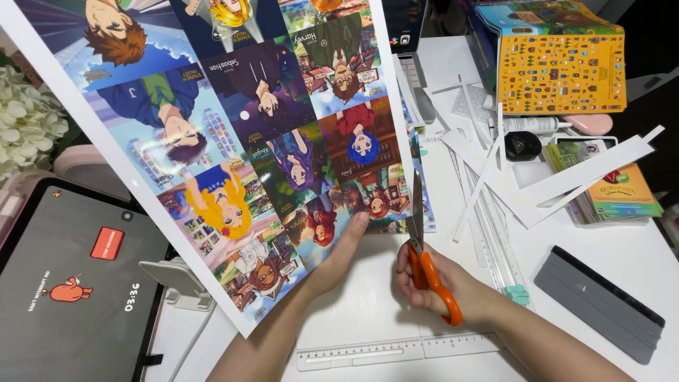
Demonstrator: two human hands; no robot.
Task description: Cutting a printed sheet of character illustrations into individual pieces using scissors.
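Note:
My left hand (pixel 338 256) holds up a large glossy printed sheet (pixel 233 134) of cartoon character cards, thumb on its lower right part. My right hand (pixel 431 283) grips orange-handled scissors (pixel 423 247), fingers through the loops. The blades point up and away from me, and run along the sheet's white right margin, close to my left thumb. The sheet is tilted and covers much of the desk's left and middle.
A tablet (pixel 71 283) on a white stand (pixel 177 283) sits at left, white flowers (pixel 25 117) behind it. White paper strips (pixel 566 180), a card stack (pixel 615 194), a yellow sticker sheet (pixel 562 64), a grey wedge (pixel 601 304) and a clear ruler (pixel 396 350) lie on the white desk.

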